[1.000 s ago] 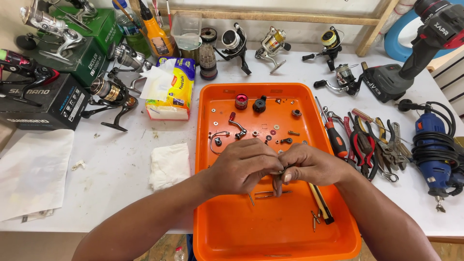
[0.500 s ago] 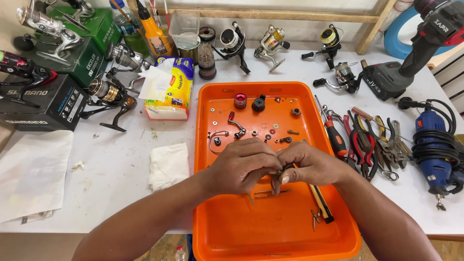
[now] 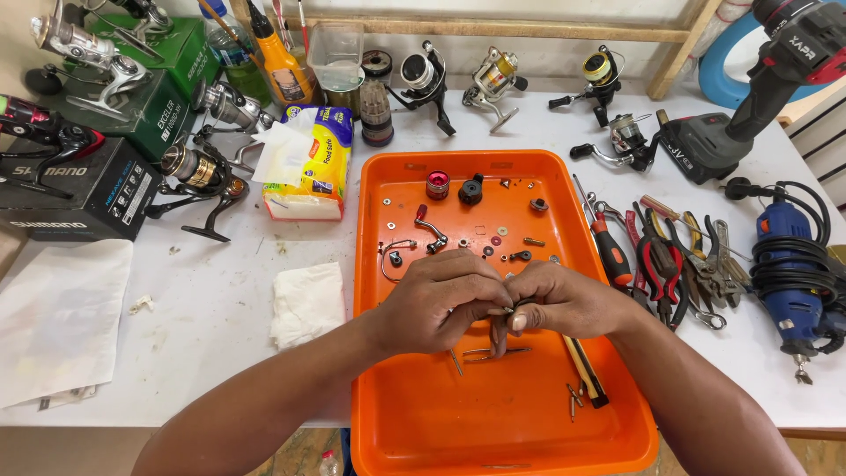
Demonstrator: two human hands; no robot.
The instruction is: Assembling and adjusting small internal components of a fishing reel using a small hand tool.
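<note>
My left hand (image 3: 436, 300) and my right hand (image 3: 564, 300) meet over the middle of an orange tray (image 3: 493, 432). Together they pinch a small dark metal part (image 3: 500, 319) between their fingertips; its shape is mostly hidden by the fingers. Scattered on the tray above the hands lie small reel parts: a red knob (image 3: 437, 184), a black knob (image 3: 471, 189), a crank handle (image 3: 430, 227), washers and screws. Below the hands lie thin metal pins (image 3: 493, 353) and a dark stick-like tool (image 3: 586, 370).
Several fishing reels (image 3: 495, 81) line the table's back edge, with boxes (image 3: 84, 189) and more reels at left. Screwdriver (image 3: 608, 247), pliers (image 3: 661, 264) and wrenches lie right of the tray. A blue rotary tool (image 3: 789, 273), a cordless drill (image 3: 749, 106), a folded tissue (image 3: 307, 301) and a tissue pack (image 3: 317, 167) also sit on the table.
Both hands stay over the tray's middle; only the fingers shift slightly around the small part.
</note>
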